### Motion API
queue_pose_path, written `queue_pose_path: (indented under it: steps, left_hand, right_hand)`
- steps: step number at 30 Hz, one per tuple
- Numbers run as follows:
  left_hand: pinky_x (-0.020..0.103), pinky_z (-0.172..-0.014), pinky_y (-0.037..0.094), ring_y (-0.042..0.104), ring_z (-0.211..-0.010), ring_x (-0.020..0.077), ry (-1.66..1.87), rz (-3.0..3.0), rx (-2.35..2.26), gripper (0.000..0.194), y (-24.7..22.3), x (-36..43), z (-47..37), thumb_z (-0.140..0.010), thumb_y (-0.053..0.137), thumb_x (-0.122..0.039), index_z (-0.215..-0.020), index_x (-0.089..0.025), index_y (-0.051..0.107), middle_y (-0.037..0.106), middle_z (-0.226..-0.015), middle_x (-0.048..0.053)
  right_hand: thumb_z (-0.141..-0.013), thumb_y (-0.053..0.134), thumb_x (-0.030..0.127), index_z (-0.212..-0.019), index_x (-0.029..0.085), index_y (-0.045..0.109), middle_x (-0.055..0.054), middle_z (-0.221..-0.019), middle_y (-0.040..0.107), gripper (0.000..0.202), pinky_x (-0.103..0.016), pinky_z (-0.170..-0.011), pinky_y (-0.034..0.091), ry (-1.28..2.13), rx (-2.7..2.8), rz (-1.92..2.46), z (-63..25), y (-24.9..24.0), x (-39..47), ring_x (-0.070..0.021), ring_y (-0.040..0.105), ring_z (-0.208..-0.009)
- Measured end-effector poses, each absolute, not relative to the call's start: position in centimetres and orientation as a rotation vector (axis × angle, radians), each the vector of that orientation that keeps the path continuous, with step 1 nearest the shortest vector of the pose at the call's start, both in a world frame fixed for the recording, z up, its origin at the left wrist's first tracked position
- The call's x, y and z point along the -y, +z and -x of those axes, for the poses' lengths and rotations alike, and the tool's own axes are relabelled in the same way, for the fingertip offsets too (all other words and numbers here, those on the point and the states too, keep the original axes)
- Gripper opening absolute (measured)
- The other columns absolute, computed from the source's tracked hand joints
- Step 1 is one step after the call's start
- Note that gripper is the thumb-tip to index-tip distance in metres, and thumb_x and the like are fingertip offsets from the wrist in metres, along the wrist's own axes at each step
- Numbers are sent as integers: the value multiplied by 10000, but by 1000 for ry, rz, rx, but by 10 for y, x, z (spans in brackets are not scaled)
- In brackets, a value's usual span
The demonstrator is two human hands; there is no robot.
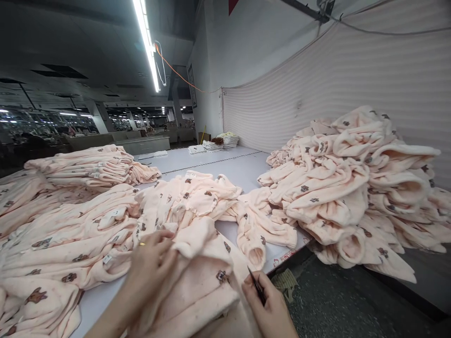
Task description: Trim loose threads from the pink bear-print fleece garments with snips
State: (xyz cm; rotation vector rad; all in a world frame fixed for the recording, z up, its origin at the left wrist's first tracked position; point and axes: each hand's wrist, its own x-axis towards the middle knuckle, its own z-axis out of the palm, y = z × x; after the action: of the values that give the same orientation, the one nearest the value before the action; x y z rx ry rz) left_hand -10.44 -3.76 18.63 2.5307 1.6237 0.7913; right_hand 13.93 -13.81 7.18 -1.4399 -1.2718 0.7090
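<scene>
A pale pink fleece garment (200,281) with small brown printed figures spreads across the near edge of the table. My left hand (157,260), with a yellow ring on one finger, has its fingers closed on a fold of that fleece. Over at the garment's right side, my right hand (266,300) grips dark, slim, pointed thread snips (256,285), the tip facing up and away from me. Their lower part is hidden in the palm. Just beyond both hands lies another crumpled pink garment (190,195), one sleeve (262,230) stretched to the right.
On the right rises a high loose heap of pink garments (327,183), overhanging the table edge. Folded pink garments (95,166) are stacked at left, with more spread in front (70,244). Small cloth stacks (228,139) stand far back on the white table (225,162). Dark floor (334,300) shows lower right.
</scene>
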Motion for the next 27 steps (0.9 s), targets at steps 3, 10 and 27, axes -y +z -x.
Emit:
queue_pose_path:
  steps: [3, 10, 27]
  left_hand:
    - [420, -695, 466, 602, -777, 275, 1058, -2324, -1927, 264, 196, 27, 120, -800, 464, -402, -838, -200, 631, 590, -978, 99]
    - [452, -952, 416, 526, -1130, 286, 1258, -1923, -1290, 281, 162, 69, 68, -776, 601, -352, -1016, -254, 493, 570, -1087, 74]
    - [264, -673, 369, 480, -737, 180, 940, -1939, -1121, 89, 139, 85, 63, -788, 468, -141, -800, -224, 498, 505, -783, -7]
  right_hand:
    - [-752, 623, 409, -790, 194, 586, 82, -538, 412, 221, -198, -506, 355, 789, 1242, 1386, -128, 50, 139, -113, 427, -517]
    - [-783, 598, 396, -771, 210, 521, 54, -654, 475, 202, -192, -538, 406, 762, 1068, 1197, -97, 66, 125, -120, 464, -581]
    - [-857, 568, 321, -927, 221, 698, -29, -830, 677, 178, -247, -716, 467, 730, 1613, 1246, -126, 110, 124, -182, 636, -798]
